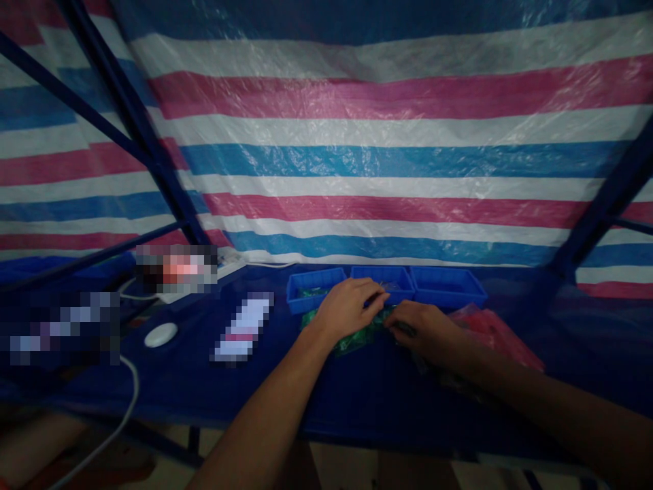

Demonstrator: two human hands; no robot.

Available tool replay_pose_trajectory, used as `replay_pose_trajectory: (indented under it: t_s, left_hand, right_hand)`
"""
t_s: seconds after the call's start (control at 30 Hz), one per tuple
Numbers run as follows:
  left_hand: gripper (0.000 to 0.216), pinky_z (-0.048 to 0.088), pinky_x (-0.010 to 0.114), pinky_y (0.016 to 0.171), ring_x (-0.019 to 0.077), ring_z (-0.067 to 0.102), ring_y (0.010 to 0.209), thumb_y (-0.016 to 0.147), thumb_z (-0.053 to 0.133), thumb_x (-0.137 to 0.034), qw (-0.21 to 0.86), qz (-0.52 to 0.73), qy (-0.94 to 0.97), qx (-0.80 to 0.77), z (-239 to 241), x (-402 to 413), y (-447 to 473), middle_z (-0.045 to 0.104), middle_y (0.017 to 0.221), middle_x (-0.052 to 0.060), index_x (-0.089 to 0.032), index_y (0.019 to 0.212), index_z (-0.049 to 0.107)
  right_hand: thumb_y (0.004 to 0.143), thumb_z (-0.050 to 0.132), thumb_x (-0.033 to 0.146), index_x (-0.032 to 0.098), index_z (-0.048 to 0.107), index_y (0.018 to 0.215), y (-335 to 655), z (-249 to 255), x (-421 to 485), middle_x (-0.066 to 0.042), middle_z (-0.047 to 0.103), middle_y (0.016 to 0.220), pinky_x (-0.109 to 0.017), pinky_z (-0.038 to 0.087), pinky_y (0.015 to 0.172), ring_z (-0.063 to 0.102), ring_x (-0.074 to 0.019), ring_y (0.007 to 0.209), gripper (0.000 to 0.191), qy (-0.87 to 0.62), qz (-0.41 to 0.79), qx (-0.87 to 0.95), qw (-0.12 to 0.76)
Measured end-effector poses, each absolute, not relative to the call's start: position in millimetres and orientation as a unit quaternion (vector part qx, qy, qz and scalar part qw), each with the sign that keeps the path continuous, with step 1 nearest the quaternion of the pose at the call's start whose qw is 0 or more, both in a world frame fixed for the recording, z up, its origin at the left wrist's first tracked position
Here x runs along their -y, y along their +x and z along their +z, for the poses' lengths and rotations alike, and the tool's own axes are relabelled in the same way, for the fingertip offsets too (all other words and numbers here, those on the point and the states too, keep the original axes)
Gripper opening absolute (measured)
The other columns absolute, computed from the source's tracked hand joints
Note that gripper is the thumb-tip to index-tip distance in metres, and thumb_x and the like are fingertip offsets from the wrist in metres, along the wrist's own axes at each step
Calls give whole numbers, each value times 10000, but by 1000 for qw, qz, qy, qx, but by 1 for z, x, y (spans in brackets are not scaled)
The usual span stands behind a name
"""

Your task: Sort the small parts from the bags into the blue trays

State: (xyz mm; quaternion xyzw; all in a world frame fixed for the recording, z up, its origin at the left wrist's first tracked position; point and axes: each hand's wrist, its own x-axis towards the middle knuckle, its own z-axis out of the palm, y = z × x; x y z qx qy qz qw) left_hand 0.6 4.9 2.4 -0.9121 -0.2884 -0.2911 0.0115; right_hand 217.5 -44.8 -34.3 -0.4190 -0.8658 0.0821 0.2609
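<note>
Landmark: the middle blue tray [380, 275], one of three small trays in a row at the back of the dark blue table [357, 401].

Both hands meet just in front of that middle tray. Left hand [348, 307] sits at the tray's front-left corner, fingers curled, tips pinched toward the right over a small item that is too dim and small to identify. Whether it really grips anything, cannot tell. Right hand [422, 327] lies just in front of the tray and to its right, knuckles up, fingers bent down onto the green packets [357, 338]; grip hidden under the hand, cannot tell.

Key relation: the green packets lie as a loose heap directly in front of the middle tray, under and between both hands. The heap's long axis runs left-right, roughly parallel to the tray's front edge. The bulk of the visible green sits below the left hand, so the left hand is nearer to it; the right hand touches only its right end.

Red packets [497, 335] lie to the right of the middle tray, in front of the right blue tray [447, 286], beside the right forearm. Left blue tray [315, 288] holds a bit of green. White round device [160, 334] with a cable sits well left of the trays.
</note>
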Motion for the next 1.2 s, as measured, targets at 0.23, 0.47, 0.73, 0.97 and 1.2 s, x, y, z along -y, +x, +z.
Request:
replay_pose_trajectory:
  t_s: [0.23, 0.47, 0.73, 0.97, 1.2]
  left_hand:
    - [319, 534, 407, 1067, 242, 681, 1174, 966, 598, -229, -45, -311, -915, 255, 6, 2, 3, 742, 1249, 83, -213, 1273, 682]
    - [307, 533, 433, 1072, 255, 674, 1176, 943, 650, -256, -72, -326, -915, 226, 5, 1, 5, 754, 1221, 92, -193, 1238, 705]
    - [267, 549, 396, 997, 242, 714, 1104, 978, 671, -274, -81, -303, -914, 260, -2, -5, 7, 781, 1179, 61, -207, 1233, 714]
    - [284, 542, 327, 1012, 209, 735, 1130, 983, 691, -326, -149, -366, -878, 270, 6, 0, 10, 778, 1235, 26, -245, 1255, 694]
    - [247, 557, 309, 912, 206, 752, 1010, 977, 698, -415, -172, -395, -858, 281, 13, 4, 11, 795, 1094, 34, -217, 1121, 725]
  right_hand:
    - [911, 698, 225, 271, 729, 964, 218, -25, 49, -29, 788, 996, -391, 552, 900, 742, -245, 939, 77, -447, 132, 788, 402]
    - [896, 743, 323, 253, 752, 997, 222, -25, 46, -37, 799, 1012, -416, 568, 921, 748, -257, 969, 123, -466, 193, 709, 492]
    - [899, 792, 394, 241, 733, 1024, 223, -29, 43, -60, 784, 1022, -407, 593, 914, 740, -248, 974, 206, -435, 241, 664, 558]
    - [889, 818, 385, 257, 663, 1189, 219, -29, 43, -69, 762, 1167, -420, 590, 1023, 740, -237, 1088, 361, -392, 305, 647, 579]
    - [821, 874, 410, 250, 693, 1134, 219, -32, 40, -71, 802, 1134, -410, 610, 1001, 771, -242, 1058, 395, -383, 409, 615, 556]
